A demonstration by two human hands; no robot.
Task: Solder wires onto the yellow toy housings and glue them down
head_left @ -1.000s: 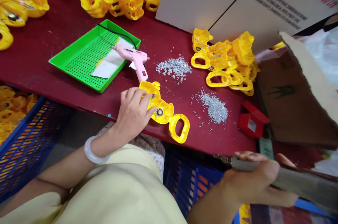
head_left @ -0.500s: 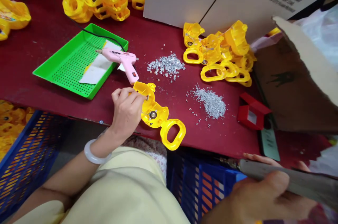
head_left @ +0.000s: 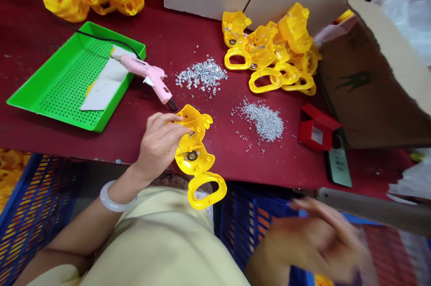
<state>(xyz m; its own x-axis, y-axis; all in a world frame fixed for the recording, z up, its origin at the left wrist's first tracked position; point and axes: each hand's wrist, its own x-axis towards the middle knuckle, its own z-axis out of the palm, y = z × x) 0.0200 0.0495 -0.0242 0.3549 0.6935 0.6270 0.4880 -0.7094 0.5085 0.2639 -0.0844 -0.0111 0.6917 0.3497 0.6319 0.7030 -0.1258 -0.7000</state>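
Note:
My left hand (head_left: 161, 142) pinches the upper edge of a yellow plastic toy shell half (head_left: 190, 149), its hollow inside facing up. The shell has a round metal-centred part, thin wires and a ring-shaped handle that hangs over the table's front edge. At the lower right is my right hand (head_left: 313, 236), smeared by motion, so its fingers are unclear. Just beyond it lies a long grey power screwdriver (head_left: 373, 209), partly covered by the hand. A pink glue gun (head_left: 144, 70) rests across the rim of a green tray (head_left: 101, 120), close to my left hand.
Two heaps of small metal parts, screws (head_left: 264, 120) and silvery pieces (head_left: 204, 74), lie mid-table. More yellow shells (head_left: 266, 55) are piled behind. A red box (head_left: 316, 129), a phone (head_left: 339, 165) and a cardboard carton (head_left: 357, 97) stand right. Blue crates (head_left: 43, 196) flank me below.
The grey power screwdriver has left my right hand, which has moved lower and leftward of it. My left hand has tilted the yellow shell so its handle swings down and left. The view has shifted.

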